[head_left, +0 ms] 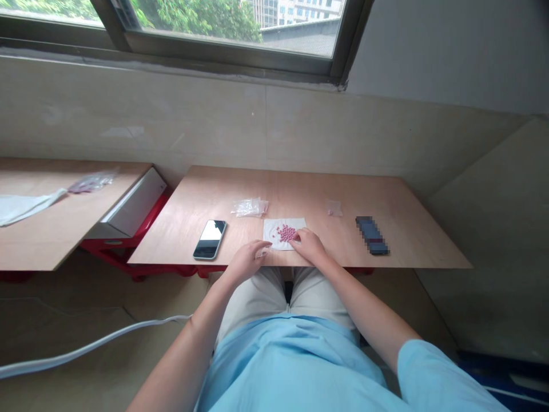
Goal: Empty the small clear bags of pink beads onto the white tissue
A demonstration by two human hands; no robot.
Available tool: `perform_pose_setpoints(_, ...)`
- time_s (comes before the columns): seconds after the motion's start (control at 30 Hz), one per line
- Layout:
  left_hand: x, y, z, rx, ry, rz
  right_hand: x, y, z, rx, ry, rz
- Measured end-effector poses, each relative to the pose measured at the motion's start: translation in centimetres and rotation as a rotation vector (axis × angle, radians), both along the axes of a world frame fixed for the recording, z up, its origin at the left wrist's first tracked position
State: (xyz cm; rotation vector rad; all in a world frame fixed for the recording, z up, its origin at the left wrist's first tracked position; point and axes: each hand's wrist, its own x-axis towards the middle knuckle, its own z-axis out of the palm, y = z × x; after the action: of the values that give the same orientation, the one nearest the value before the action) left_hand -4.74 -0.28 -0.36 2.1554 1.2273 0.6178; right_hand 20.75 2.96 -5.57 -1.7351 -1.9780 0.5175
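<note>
Our left hand curls at the near edge of the counter, fingertips pinching a small clear bag. Our right hand is just beside it, fingers bent, tips touching the pink pills; pinching one or not, we cannot tell. The pills are heaped on a white sheet just ahead of both hands. Clear bags lie beyond it. Phone left of the left hand, dark phone right of the right.

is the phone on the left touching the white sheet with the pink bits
Apart. The head view shows a strip of bare wooden table between the phone and the white sheet.
</note>
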Motion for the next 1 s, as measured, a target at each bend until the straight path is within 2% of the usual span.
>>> perform_pose_setpoints(0.2,0.1,-0.4,0.4,-0.047,-0.071,0.052,0.0,-0.2,0.6,0.01,0.072,-0.002)
perform_pose_setpoints(0.3,0.3,-0.5,0.6,-0.058,-0.112,0.089,-0.1,-0.3,1.6,0.02,0.111,-0.003)
perform_pose_setpoints(0.43,0.9,-0.8,0.6,-0.096,-0.181,0.122,-0.9,-1.0,4.5,0.074,0.307,0.036)
perform_pose_setpoints(0.53,1.5,-1.0,0.5,-0.155,-0.264,0.102,-2.5,-2.2,7.2,0.142,0.474,0.16)
perform_pose_setpoints(0.6,1.9,-1.1,0.4,-0.202,-0.332,0.071,-3.4,-2.9,8.4,0.168,0.438,0.273)
perform_pose_setpoints(0.67,2.1,-1.2,0.4,-0.255,-0.406,0.051,-3.8,-3.1,8.8,0.184,0.378,0.332)
perform_pose_setpoints(0.77,2.1,-1.2,0.5,-0.343,-0.495,0.062,-2.9,-2.2,7.7,0.191,0.346,0.258)
perform_pose_setpoints(0.9,2.0,-1.2,0.7,-0.419,-0.565,0.091,-0.1,-0.6,4.2,0.107,0.163,0.079)
perform_pose_setpoints(1.0,2.0,-1.1,0.8,-0.407,-0.577,0.143,1.2,-0.3,2.0,0.029,0.03,0.038)
